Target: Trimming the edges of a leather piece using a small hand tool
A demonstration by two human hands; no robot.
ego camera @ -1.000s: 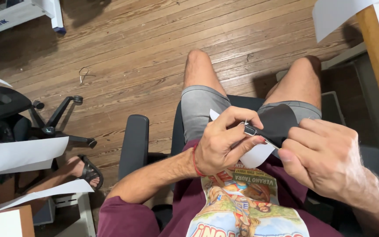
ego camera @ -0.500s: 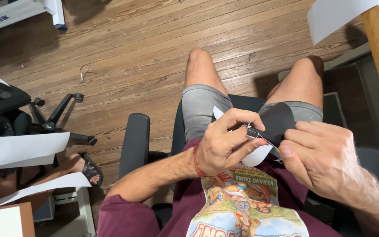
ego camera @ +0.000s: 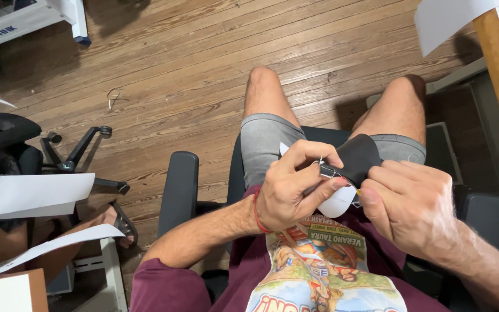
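Left hand (ego camera: 293, 188) pinches a small metal clip (ego camera: 326, 169) against the black pouch (ego camera: 358, 157); right hand (ego camera: 411, 205) grips the pouch's lower edge, white paper (ego camera: 337, 203) tucked beneath, over the lap.

We're sitting in an office chair (ego camera: 174, 190) over a wood floor (ego camera: 174, 63). Left hand (ego camera: 293, 188) pinches a black fabric piece (ego camera: 359, 156) w/ a white paper bit (ego camera: 339, 202) underneath, fingers curled tight. Right hand (ego camera: 411, 208) closes in right beside it, thumb touching the fabric edge. Paper sheets (ego camera: 41, 193) lie off to our left.
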